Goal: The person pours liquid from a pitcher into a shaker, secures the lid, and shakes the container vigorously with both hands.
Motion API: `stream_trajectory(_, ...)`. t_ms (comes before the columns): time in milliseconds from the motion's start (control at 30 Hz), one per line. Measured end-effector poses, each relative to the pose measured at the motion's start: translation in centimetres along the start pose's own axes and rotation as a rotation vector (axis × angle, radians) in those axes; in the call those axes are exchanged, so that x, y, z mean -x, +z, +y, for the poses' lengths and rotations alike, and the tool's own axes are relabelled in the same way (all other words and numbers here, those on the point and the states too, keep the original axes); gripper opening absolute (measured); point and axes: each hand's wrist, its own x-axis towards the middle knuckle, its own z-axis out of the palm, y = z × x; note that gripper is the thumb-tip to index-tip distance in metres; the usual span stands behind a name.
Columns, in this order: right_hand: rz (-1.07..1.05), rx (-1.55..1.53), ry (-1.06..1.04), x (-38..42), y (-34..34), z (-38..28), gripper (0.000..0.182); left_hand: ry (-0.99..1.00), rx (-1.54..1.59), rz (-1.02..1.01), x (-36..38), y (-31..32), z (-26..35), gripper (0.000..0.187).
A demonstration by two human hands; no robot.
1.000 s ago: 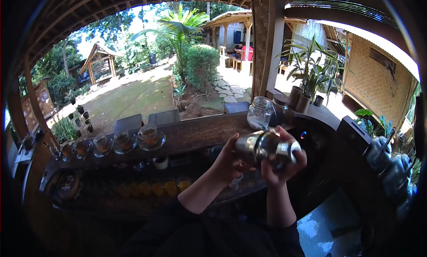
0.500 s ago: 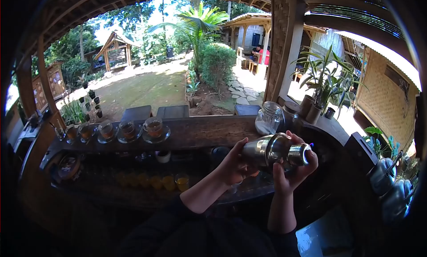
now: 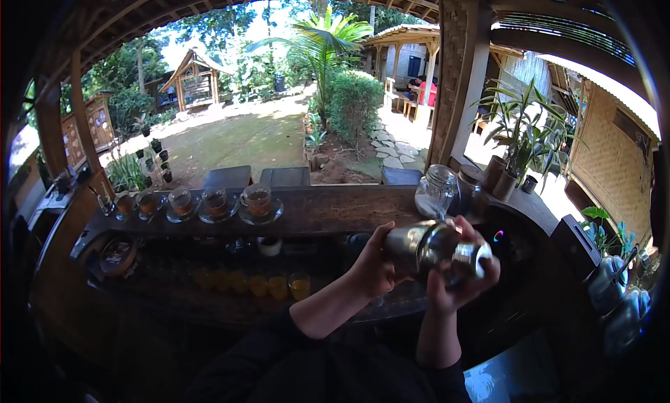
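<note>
A silver cocktail shaker (image 3: 422, 244) lies nearly level in the air above the lower shelf, held between both hands. My left hand (image 3: 377, 262) wraps round its wider base end. At the capped end on the right, my right hand (image 3: 464, 277) grips the top, its fingers curled over the cap and the thumb below. The shaker and the right fingers are a little blurred. Just behind the shaker, on the upper counter, stands a glass jar (image 3: 436, 190) with a hinged lid and white contents.
Several glass cups of brown drink (image 3: 257, 202) on saucers line the left of the wooden counter (image 3: 328, 207). Below, several glasses of yellow liquid (image 3: 299, 286) stand on the shelf. Potted plants (image 3: 520, 134) and metal kettles (image 3: 607, 284) are at right.
The shaker stays in both hands and has tilted and shifted slightly, with motion blur. The whole scene has moved a little to the right in view.
</note>
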Motion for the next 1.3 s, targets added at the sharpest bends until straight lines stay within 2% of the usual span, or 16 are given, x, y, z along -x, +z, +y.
stream_trajectory(100,-0.178,0.111,-0.080,0.1,2.6,-8.2,0.059,0.062,-0.165,-0.292,4.5,2.5,2.2,0.058)
stream_trajectory(133,-0.167,-0.044,-0.588,0.6,3.8,-5.7,0.055,0.074,-0.107,-0.495,4.4,1.6,2.6,0.059)
stream_trajectory(200,-0.128,-0.093,-0.537,0.4,6.0,-5.2,0.057,0.179,-0.152,-0.588,5.2,0.6,3.9,0.056)
stream_trajectory(267,-0.071,-0.163,-0.460,0.1,8.2,-5.2,0.063,0.138,-0.091,-0.229,6.5,0.3,5.5,0.054)
stream_trajectory(400,0.020,-0.037,0.091,2.7,9.9,0.5,0.073,0.110,0.198,-0.074,3.9,-5.9,6.6,0.053)
stream_trajectory(600,-0.083,0.038,-0.467,1.7,13.1,-8.0,0.063,0.162,-0.061,-0.242,11.1,-1.1,9.4,0.058)
stream_trajectory(667,-0.127,-0.046,0.299,4.5,12.7,-11.4,0.064,0.175,-0.083,-0.363,12.1,-1.5,10.3,0.057)
stream_trajectory(733,-0.074,-0.005,-0.399,1.6,16.9,-8.0,0.062,0.152,0.009,-0.251,11.5,-3.2,11.2,0.054)
stream_trajectory(867,-0.059,0.329,0.007,1.9,18.5,-5.3,0.071,0.045,0.212,-0.027,10.3,-7.0,12.5,0.042)
stream_trajectory(900,-0.037,0.390,-0.168,1.9,18.7,-6.4,0.072,0.042,0.180,-0.091,11.4,-6.1,12.6,0.044)
stream_trajectory(933,-0.333,0.492,0.047,0.8,17.8,-11.5,0.077,0.038,0.150,-0.154,13.1,-4.7,12.7,0.045)
stream_trajectory(1000,-0.301,0.374,-0.323,1.8,19.4,-13.4,0.068,0.056,-0.094,-0.321,16.1,-3.1,13.8,0.050)
stream_trajectory(1067,-0.327,0.419,-0.259,2.0,19.5,-13.6,0.070,0.228,-0.215,-0.502,16.2,-3.9,13.7,0.053)
stream_trajectory(1167,-0.395,0.535,-0.042,2.0,19.6,-14.1,0.073,0.087,-0.032,-0.214,15.1,-5.5,14.3,0.049)
stream_trajectory(1233,-0.009,0.421,-0.155,3.4,21.9,-7.4,0.053,0.020,0.117,-0.119,13.7,-7.6,14.0,0.051)
stream_trajectory(1300,-0.062,0.292,-0.075,2.9,21.8,-7.3,0.055,-0.006,0.173,-0.146,11.7,-10.0,13.0,0.055)
